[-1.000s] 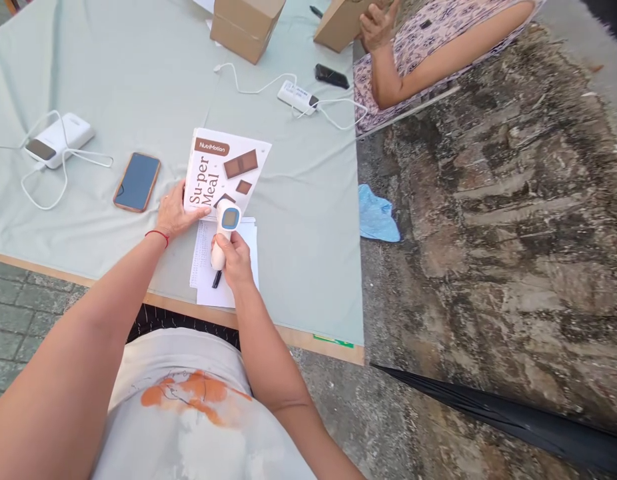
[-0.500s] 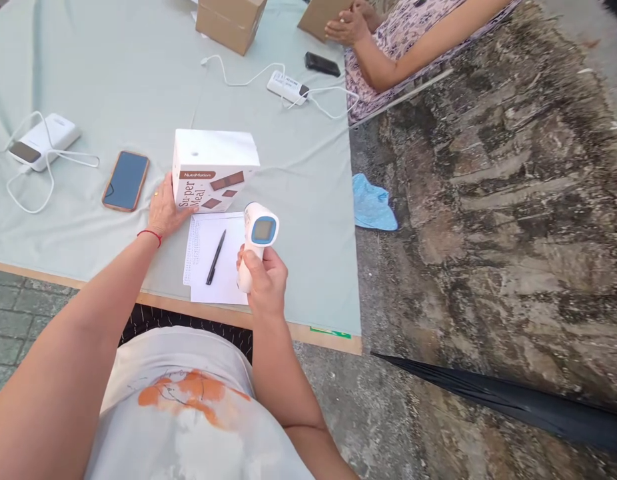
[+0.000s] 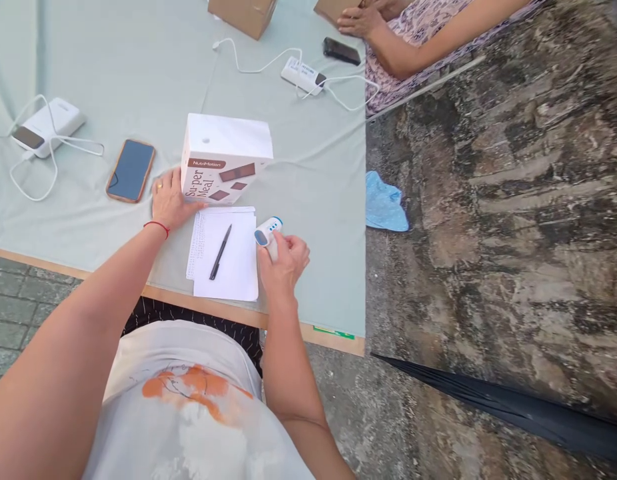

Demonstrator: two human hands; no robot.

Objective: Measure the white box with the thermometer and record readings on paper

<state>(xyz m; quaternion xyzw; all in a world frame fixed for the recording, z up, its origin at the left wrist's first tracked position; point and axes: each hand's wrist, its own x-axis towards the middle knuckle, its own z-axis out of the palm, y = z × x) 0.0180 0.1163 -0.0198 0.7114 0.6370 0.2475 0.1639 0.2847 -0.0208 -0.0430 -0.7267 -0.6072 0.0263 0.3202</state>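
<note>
A white NutriMotion "Su-per Meal" box [image 3: 228, 177] stands upright on the cloth. My left hand [image 3: 172, 198] grips its near left corner, thumb along the bottom front edge and fingers by the left side. In my right hand [image 3: 286, 263] is a white and blue infrared thermometer [image 3: 268, 231], tilted so its buttons show on top; my fingers wrap its handle and hide most of it. Between the hands lie white paper sheets [image 3: 241, 267], one with small printed or written rows at its left edge. A black pen [image 3: 221, 252] rests on them.
An orange-rimmed phone [image 3: 130, 171] and a white power bank [image 3: 51, 127] with cable lie left. Farther back are another power bank [image 3: 302, 76], a black object [image 3: 341, 51] and a cardboard box [image 3: 243, 15]. A co-worker's hand [image 3: 361, 21] touches cardboard. Blue cloth [image 3: 386, 202] is beyond the table's right edge.
My right hand has moved right and turned the thermometer, so its screen no longer faces me squarely. My left hand stays at the box. The co-worker's hands have moved onto the cardboard.
</note>
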